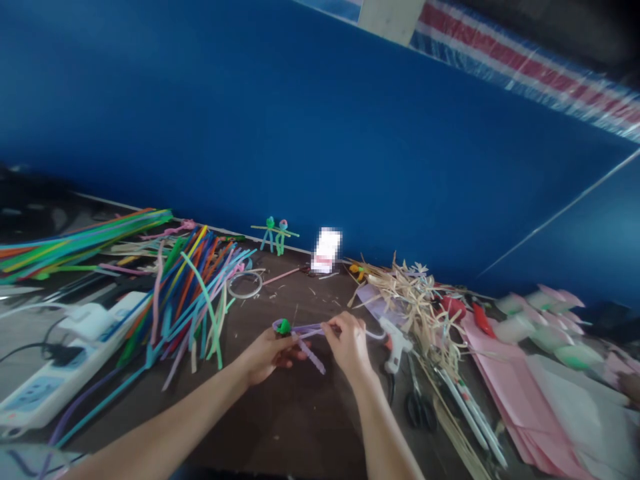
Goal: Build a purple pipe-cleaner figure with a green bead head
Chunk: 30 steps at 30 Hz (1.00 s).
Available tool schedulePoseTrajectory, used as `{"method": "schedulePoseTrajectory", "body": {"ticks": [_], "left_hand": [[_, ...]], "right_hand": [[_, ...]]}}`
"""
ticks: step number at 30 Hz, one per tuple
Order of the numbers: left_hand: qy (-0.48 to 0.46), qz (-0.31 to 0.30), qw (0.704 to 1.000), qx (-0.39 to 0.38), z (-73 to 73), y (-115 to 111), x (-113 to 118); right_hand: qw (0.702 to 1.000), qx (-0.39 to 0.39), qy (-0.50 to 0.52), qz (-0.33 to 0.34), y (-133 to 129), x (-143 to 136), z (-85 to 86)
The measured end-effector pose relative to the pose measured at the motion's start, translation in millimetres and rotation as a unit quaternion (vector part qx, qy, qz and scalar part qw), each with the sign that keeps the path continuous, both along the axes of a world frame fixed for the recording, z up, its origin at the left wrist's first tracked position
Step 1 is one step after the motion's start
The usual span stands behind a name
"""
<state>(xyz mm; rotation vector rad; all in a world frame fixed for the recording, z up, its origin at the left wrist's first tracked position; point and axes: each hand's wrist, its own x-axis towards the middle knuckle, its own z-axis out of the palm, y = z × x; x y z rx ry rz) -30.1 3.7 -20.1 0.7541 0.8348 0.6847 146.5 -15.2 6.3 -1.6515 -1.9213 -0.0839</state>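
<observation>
My left hand is closed on a small purple pipe-cleaner piece with a green ball-like top. From there purple strands run right to my right hand, whose thumb and fingers pinch them. One strand hangs down to the right below the fingers. A white glue gun lies just right of my right hand, with black-handled scissors beside it. Two small pipe-cleaner figures stand at the back near the blue wall.
Colourful pipe cleaners and a white power strip lie on the left. At the back centre is a bright, pixelated rectangle. Dried straw strips, pink sheets and pens cover the right side.
</observation>
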Motion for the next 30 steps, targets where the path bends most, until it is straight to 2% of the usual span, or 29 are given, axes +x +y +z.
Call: {"method": "schedulePoseTrajectory", "body": {"ticks": [12,20,25,30], "left_hand": [[-0.035,-0.002,0.999,-0.034,-2.3,-2,1],[-0.040,-0.009,0.999,-0.016,-3.7,-4,-1],[-0.045,0.020,0.998,-0.036,-2.3,-2,-1],[-0.059,0.083,0.989,-0.105,-2.6,0,1]], "right_hand": [[0.999,0.013,-0.048,-0.002,-7,0,0.9],[0.998,0.012,-0.060,-0.002,-7,-1,-5.7],[0.998,0.006,-0.066,0.001,-15,-7,-1.1],[0.997,0.023,-0.054,0.057,-25,-14,2.4]]}}
